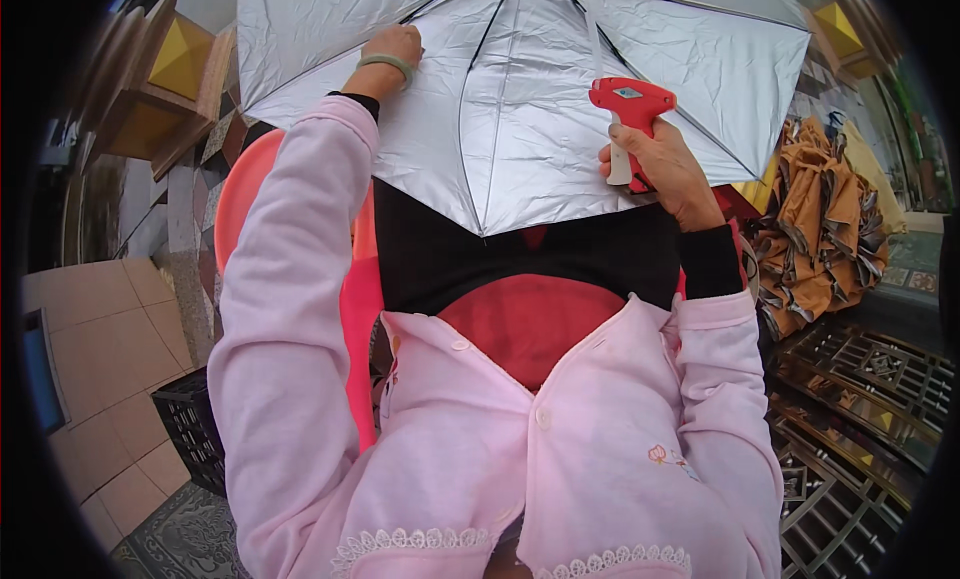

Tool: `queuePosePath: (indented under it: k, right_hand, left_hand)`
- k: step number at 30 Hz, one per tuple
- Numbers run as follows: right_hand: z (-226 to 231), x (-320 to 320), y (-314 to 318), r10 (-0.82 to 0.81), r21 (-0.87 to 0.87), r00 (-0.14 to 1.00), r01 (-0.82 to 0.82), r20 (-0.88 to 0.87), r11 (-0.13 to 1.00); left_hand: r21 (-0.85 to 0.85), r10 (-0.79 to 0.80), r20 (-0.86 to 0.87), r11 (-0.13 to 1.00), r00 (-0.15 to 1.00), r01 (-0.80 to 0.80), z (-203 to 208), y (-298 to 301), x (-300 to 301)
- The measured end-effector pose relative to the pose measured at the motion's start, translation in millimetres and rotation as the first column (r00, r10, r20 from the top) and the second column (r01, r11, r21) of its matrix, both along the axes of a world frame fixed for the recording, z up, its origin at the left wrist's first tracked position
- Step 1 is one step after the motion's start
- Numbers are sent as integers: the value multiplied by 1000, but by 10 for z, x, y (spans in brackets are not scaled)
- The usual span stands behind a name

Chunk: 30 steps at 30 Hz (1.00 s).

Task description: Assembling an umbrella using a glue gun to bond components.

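An opened umbrella (545, 119) with a silvery, creased inner side and dark thin ribs spreads across my lap. My left hand (392, 51), with a pale green bangle at its wrist, is closed at a rib on the umbrella's left part; its fingertips are partly hidden. In my right hand (672, 171) is a red tagging gun (638, 99) with a white trigger, held upright over the right part of the silver cloth. A whitish strip (596, 44) rises from the gun's top end. My fingers wrap round its handle.
To the right lies a heap of orange-brown folded cloth (815, 214), beside dark metal grilles (870, 379). A pink-red plastic chair (360, 339) shows at my left, with a black crate (190, 429) by it. Wooden posts with yellow pyramid shapes (182, 57) stand farther off.
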State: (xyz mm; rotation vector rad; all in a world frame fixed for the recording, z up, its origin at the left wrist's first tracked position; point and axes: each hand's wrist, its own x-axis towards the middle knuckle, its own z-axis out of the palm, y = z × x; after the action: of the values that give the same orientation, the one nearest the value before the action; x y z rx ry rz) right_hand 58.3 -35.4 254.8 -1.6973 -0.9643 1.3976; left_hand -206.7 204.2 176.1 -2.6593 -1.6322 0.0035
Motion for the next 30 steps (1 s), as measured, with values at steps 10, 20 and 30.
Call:
queuePosePath:
  k: [10, 20, 30]
  right_hand:
    - [-620, -409, 384, 3, -118, 984, -24, -176, 993]
    - [-1039, -486, 811, -247, -81, 860, 236, -447, 968]
    - [-1078, -480, 800, -342, -20, 850, 365, -402, 931]
  left_hand:
    - [-151, 149, 287, 982, 946, -109, -616, -514, 805]
    - [-234, 250, 530, 962, 810, -143, -807, -677, 902]
    - [-442, 431, 686, 887, 586, -135, -885, -804, 1286]
